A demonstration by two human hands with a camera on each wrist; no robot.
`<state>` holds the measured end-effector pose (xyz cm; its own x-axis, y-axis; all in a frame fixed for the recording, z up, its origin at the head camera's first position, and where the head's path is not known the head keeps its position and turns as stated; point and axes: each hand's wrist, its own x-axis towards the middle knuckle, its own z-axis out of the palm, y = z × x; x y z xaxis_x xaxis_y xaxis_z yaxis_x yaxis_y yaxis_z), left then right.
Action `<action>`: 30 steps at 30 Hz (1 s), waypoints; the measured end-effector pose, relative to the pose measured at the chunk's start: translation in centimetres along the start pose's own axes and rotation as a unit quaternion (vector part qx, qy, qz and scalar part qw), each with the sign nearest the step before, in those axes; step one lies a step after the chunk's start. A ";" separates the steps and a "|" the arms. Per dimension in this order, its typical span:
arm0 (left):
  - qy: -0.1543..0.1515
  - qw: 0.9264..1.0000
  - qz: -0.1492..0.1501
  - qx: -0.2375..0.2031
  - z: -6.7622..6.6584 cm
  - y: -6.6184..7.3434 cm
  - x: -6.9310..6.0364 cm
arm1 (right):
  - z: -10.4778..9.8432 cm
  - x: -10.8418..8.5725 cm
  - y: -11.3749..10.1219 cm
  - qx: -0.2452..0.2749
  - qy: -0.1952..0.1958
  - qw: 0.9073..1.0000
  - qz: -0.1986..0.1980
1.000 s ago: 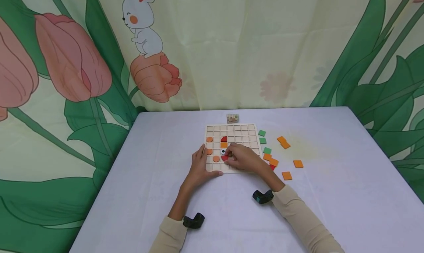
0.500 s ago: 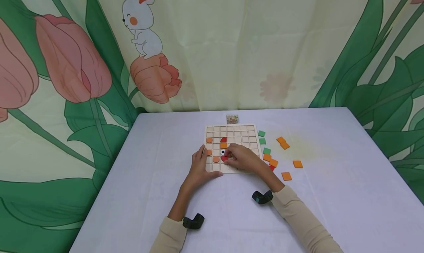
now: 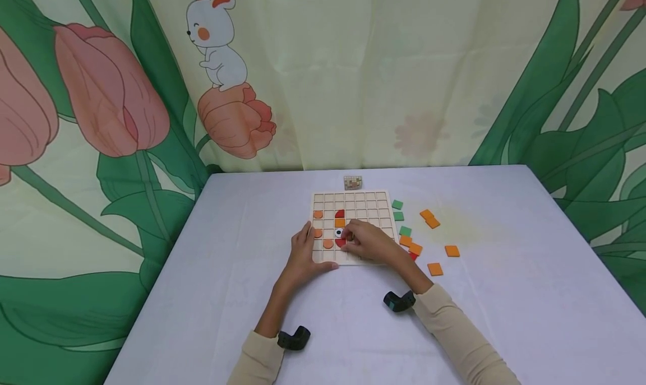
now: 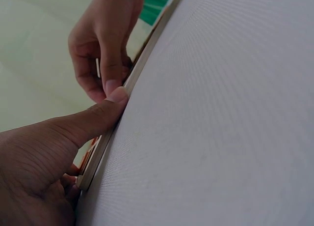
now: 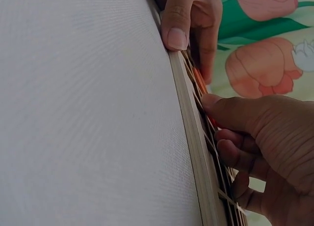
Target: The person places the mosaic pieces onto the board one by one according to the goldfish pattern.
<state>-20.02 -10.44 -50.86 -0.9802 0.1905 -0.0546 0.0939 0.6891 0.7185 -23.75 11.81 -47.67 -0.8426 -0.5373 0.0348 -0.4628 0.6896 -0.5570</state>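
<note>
A pale grid board (image 3: 373,202) lies on the table. My left hand (image 3: 301,257) holds its near left corner, fingers along the left side and thumb at the near edge. Over the board, my right hand (image 3: 370,241) has thumb and fingertips at a red rounded piece (image 3: 340,242), pinching it; in the right wrist view the right hand (image 5: 274,142) partly hides the contact. Directly above that piece are a white eye disc (image 3: 338,233), an orange square (image 3: 340,223) and another red piece (image 3: 340,213). Orange discs (image 3: 328,244) occupy cells on the left.
Green squares (image 3: 398,216) lie along the board's right side. Orange squares (image 3: 452,251) are scattered farther right, with a red piece (image 3: 413,256) beside two of them. A small patterned item (image 3: 353,182) stands behind the board. A printed curtain (image 3: 353,82) hangs beyond the table.
</note>
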 end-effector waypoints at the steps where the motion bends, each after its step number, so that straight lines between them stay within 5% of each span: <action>1: 0.000 1.000 0.002 0.000 0.0 0.0 0.0 | 0.0 0.0 0.0 0.001 -0.001 1.000 0.002; 24: 0.003 1.000 -0.004 -0.001 -0.1 -0.1 -0.1 | -0.9 -0.7 0.7 0.022 0.002 1.000 -0.018; 30: 0.003 1.000 0.004 -0.007 0.0 0.1 -0.1 | -2.2 -1.6 1.5 0.019 0.014 1.000 0.014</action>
<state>-19.90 -10.40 -50.79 -0.9803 0.1925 -0.0442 0.1004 0.6781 0.7281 -23.69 14.74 -46.73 -0.8628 -0.5039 0.0408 -0.4283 0.6857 -0.5885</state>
